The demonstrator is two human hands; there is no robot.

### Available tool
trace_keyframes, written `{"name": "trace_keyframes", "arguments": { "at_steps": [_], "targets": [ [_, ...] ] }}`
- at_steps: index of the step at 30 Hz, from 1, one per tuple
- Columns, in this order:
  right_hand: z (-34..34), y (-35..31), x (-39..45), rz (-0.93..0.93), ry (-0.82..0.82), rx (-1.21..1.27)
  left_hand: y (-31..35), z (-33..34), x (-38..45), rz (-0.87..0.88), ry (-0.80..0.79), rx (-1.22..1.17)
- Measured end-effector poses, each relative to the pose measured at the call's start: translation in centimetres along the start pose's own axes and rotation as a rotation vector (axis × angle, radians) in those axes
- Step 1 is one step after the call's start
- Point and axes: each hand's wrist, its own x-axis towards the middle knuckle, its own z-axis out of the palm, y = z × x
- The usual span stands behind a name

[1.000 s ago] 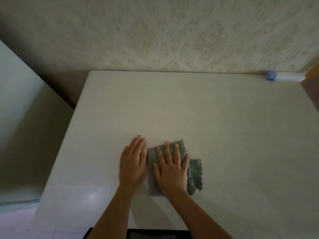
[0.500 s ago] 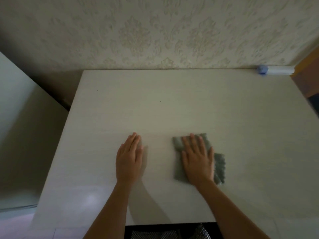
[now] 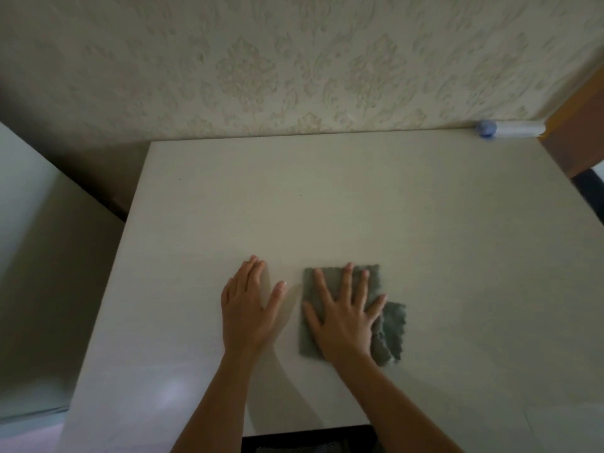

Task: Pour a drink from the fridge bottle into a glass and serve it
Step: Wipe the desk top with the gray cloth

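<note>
A grey-green cloth [image 3: 392, 325] lies flat on the white table [image 3: 327, 207], a little right of the middle near the front. My right hand [image 3: 343, 318] presses on it with fingers straight and spread. My left hand [image 3: 250, 305] rests flat on the bare tabletop just left of the cloth, apart from it, fingers straight. A clear plastic bottle with a blue cap [image 3: 510, 129] lies on its side at the table's far right corner against the wall. No glass is in view.
Patterned wallpaper [image 3: 294, 60] backs the table. A pale appliance side [image 3: 39, 256] stands to the left across a dark gap. A brown wooden frame [image 3: 578, 125] is at the far right. A dark chair edge [image 3: 310, 443] shows below the table's front.
My right hand slid the cloth to the right, away from my left hand, then back a little toward it. My left hand stayed flat in place.
</note>
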Motion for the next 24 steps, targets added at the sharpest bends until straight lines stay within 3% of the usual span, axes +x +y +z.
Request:
{"name": "trace_keyframes", "arguments": {
  "at_steps": [4,8,14,21,24],
  "targets": [
    [0.9,-4.2,-3.2,-0.294,-0.016,-0.014,-0.1,-0.3,0.3,0.009,-0.025,-0.085],
    [0.6,-1.8,-3.5,-0.451,-0.008,-0.040,0.4,0.0,0.5,-0.057,-0.056,-0.151],
    [-1.3,9.0,-1.9,-0.250,0.027,-0.075,4.3,1.3,-1.0,-0.021,-0.176,-0.091],
    [-4.7,20.7,0.9,0.073,0.007,-0.078,7.2,2.4,-2.8,-0.064,-0.170,-0.055],
    [-5.9,22.5,1.8,0.097,-0.045,-0.079,8.6,2.3,-3.5,-0.086,-0.107,-0.015]
  ]
}}
